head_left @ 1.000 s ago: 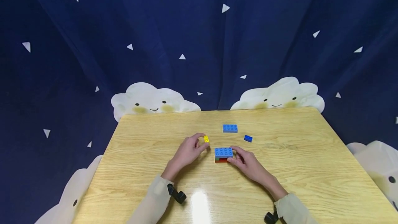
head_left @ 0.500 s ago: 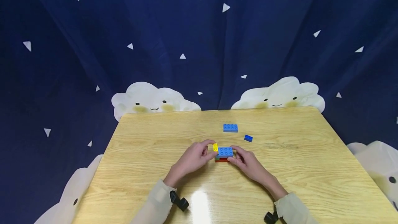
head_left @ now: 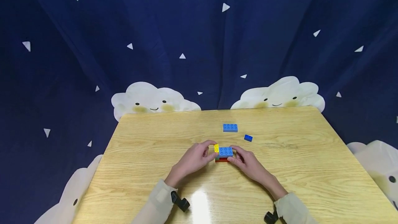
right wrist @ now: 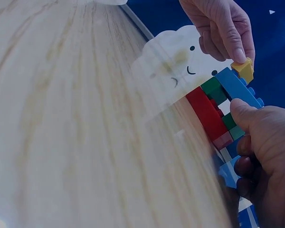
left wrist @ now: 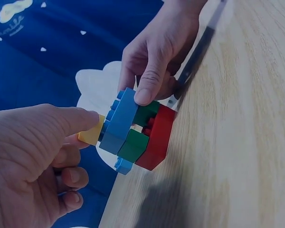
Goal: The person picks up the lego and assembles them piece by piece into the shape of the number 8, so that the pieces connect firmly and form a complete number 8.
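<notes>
yellow brick (head_left: 216,147), blue-green-red stack (head_left: 224,154) (blue on top), wood-grain table (head_left: 311,168)

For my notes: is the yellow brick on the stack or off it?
On it: the yellow brick sits on the stack's blue top at its left end, left hand pinching it.

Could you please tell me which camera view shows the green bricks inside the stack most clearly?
The left wrist view: the green bricks sit between blue and red layers. The right wrist view shows them partly behind a thumb; the head view barely shows them.

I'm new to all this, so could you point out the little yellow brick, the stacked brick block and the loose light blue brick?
yellow brick (head_left: 216,147), head view, its studded top.
stacked brick block (head_left: 225,151), head view, its blue top layer.
loose light blue brick (head_left: 230,127), head view, its studded top.
</notes>
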`<action>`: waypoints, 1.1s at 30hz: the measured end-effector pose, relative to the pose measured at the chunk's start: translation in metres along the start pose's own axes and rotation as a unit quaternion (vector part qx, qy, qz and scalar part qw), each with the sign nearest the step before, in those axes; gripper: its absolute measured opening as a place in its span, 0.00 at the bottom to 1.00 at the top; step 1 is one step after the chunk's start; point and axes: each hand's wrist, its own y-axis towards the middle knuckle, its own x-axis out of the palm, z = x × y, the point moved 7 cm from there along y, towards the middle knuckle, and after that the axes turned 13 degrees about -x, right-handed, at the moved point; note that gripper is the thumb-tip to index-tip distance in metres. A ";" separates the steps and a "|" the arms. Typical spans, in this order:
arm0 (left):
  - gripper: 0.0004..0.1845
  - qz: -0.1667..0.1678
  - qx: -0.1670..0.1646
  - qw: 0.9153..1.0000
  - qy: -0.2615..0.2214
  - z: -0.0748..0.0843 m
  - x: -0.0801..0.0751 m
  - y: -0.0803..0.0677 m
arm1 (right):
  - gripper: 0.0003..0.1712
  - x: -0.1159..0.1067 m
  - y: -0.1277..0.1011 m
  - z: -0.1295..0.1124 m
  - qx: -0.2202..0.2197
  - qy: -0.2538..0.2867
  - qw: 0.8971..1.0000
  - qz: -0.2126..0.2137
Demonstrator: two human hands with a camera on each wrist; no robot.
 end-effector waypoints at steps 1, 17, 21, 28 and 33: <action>0.24 0.001 0.001 1.000 0.001 0.000 0.000 0.000 | 0.25 0.000 0.000 0.000 0.000 0.000 1.000 0.000; 0.25 -0.001 0.001 1.000 0.015 0.002 0.001 0.000 | 0.25 0.002 0.000 0.002 0.000 -0.004 1.000 0.001; 0.24 0.002 0.001 1.000 0.017 0.001 0.001 0.000 | 0.24 0.002 0.000 0.002 0.000 -0.005 1.000 0.000; 0.23 0.008 0.007 1.000 0.014 0.000 0.002 0.000 | 0.24 0.002 0.000 0.002 0.001 -0.004 1.000 -0.001; 0.23 0.013 0.012 1.000 0.009 -0.002 0.003 0.002 | 0.24 0.002 0.000 0.002 -0.001 -0.004 1.000 -0.003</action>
